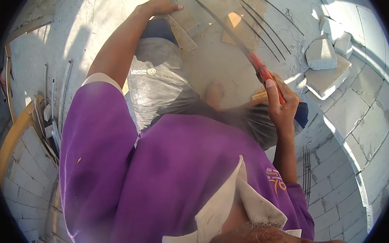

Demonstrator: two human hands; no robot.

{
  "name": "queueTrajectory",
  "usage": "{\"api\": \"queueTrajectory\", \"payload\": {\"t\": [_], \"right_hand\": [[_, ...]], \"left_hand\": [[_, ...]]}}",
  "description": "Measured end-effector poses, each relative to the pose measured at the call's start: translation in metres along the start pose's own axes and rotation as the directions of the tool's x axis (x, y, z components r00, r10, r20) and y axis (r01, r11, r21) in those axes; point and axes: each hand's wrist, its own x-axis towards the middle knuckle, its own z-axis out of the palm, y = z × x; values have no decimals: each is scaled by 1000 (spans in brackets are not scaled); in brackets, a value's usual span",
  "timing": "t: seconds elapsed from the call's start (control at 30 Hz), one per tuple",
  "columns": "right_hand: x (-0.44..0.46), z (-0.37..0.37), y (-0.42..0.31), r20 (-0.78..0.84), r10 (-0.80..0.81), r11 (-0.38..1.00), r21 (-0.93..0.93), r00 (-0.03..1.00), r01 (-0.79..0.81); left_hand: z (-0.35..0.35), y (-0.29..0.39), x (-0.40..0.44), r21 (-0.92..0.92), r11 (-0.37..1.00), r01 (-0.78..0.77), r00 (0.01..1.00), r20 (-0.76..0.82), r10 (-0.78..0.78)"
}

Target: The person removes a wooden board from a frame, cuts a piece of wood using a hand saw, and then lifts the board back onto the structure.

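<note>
My right hand (283, 100) is closed round the red handle (264, 71) of a long-bladed tool. Wire or cord seems to be wound on the handle. Its narrow dark blade (225, 28) slants up and left past the top edge of the view, so the tip is hidden. My left hand (160, 5) is stretched forward above my knee, thumb standing apart from the fingers. It appears to rest on a pale, glaring surface beside a wooden strip (182, 34). Nothing shows in its grasp.
Several thin dark rods (266, 25) lie on the dusty floor over a brown board (242, 20). Broken pale blocks (325, 64) are piled at right near a block wall (356, 108). Metal strips (63, 95) and a curved wooden edge (12, 135) are at left.
</note>
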Motion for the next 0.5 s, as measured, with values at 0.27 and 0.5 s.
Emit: {"api": "queueTrajectory", "payload": {"t": [0.27, 0.5], "right_hand": [[39, 53, 29, 64, 18, 994, -105, 998, -11], [15, 20, 10, 34, 73, 996, 52, 997, -75]], "left_hand": [[-24, 18, -12, -23, 997, -74, 994, 79, 76], [-10, 6, 2, 74, 995, 67, 997, 20, -68]]}}
